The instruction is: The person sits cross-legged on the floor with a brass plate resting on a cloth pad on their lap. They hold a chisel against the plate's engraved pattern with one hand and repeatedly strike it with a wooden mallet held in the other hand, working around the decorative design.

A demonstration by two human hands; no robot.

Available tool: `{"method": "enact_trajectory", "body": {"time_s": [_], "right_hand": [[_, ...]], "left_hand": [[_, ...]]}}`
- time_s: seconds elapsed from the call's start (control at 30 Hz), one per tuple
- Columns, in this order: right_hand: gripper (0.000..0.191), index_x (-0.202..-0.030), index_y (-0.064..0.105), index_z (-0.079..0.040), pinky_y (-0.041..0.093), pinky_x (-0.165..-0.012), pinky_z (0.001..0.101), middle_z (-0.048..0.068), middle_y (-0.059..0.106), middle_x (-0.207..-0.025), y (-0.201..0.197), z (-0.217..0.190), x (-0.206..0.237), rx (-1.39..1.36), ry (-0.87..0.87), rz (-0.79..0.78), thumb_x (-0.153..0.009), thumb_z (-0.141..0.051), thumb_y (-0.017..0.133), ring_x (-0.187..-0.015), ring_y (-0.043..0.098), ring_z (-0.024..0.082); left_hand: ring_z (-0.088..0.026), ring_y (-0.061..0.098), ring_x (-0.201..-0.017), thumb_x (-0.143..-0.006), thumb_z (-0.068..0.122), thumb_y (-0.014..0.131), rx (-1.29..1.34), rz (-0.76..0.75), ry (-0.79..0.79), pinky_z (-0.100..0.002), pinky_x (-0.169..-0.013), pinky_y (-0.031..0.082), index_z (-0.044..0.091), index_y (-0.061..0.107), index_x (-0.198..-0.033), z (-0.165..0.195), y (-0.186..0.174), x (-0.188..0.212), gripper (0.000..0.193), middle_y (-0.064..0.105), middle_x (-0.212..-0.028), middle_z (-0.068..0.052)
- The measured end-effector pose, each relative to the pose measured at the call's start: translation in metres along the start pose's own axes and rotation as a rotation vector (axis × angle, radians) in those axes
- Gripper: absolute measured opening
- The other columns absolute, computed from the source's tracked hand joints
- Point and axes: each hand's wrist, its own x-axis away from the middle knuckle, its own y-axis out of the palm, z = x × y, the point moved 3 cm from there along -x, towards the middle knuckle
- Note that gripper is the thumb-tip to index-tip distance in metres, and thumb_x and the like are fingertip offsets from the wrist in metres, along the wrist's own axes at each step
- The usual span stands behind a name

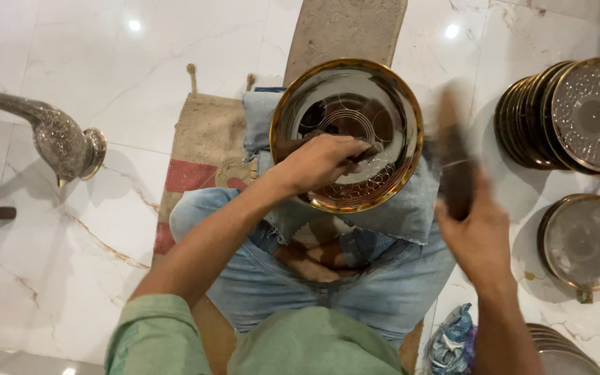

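The person sits on the floor, a round brass plate (347,132) propped on denim-clad knees. The left hand (317,161) is pinched around a small tool pressed to the plate's engraved face, while the right hand (479,232) is clamped on a dark, blurred mallet (453,167) raised beside the plate. This looks like chasing mid-stroke; the next blow needs the tool kept steady. Farther right on the white marble floor (71,264) stand stacked plates (564,114); a burlap mat (206,132) lies beyond

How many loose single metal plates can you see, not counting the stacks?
2: one plate on the lap under the left hand, one plate on the floor at right. Stacks may hide more.
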Motion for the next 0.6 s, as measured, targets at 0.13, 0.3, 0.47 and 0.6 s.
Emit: {"method": "enact_trajectory", "body": {"time_s": [0.13, 0.3, 0.47, 0.6], "right_hand": [[0.080, -0.156, 0.042, -0.015, 0.059, -0.082, 0.0496, 0.025, 0.073, -0.107, 0.031, 0.022, 0.031, 0.007, 0.076, -0.011, -0.086, -0.022, 0.079, -0.090, 0.075, 0.040], [0.090, -0.162, 0.033, -0.011, 0.057, -0.085, 0.0476, 0.027, 0.068, -0.118, 0.047, 0.022, 0.062, -0.175, 0.010, 0.175, -0.085, -0.019, 0.079, -0.102, 0.071, 0.040], [0.091, -0.161, 0.036, -0.018, 0.057, -0.083, 0.0476, 0.024, 0.072, -0.116, 0.052, 0.025, 0.075, -0.024, 0.116, 0.063, -0.083, -0.016, 0.082, -0.099, 0.073, 0.039], [0.095, -0.161, 0.033, -0.014, 0.057, -0.087, 0.0458, 0.025, 0.071, -0.116, 0.052, 0.030, 0.069, -0.204, 0.182, 0.092, -0.081, -0.019, 0.084, -0.102, 0.074, 0.037]], "left_hand": [[-0.038, 0.069, -0.099, -0.086, 0.008, 0.076, -0.079, -0.155, 0.008, -0.048, -0.084, 0.053, 0.004, 0.066, -0.124, -0.004, 0.003, -0.009, 0.040, 0.072, -0.107, -0.017], [-0.037, 0.070, -0.101, -0.082, 0.007, 0.076, -0.048, -0.261, 0.101, -0.047, -0.086, 0.054, 0.005, 0.068, -0.127, 0.003, -0.004, -0.014, 0.045, 0.074, -0.111, -0.016], [-0.031, 0.074, -0.102, -0.089, 0.007, 0.067, 0.111, -0.168, -0.203, -0.041, -0.088, 0.058, 0.008, 0.063, -0.131, 0.008, -0.005, -0.011, 0.043, 0.073, -0.115, -0.014], [-0.035, 0.069, -0.110, -0.087, 0.010, 0.073, 0.041, -0.041, -0.213, -0.045, -0.091, 0.055, 0.005, 0.056, -0.135, 0.006, -0.013, -0.009, 0.051, 0.070, -0.121, -0.017]]}}
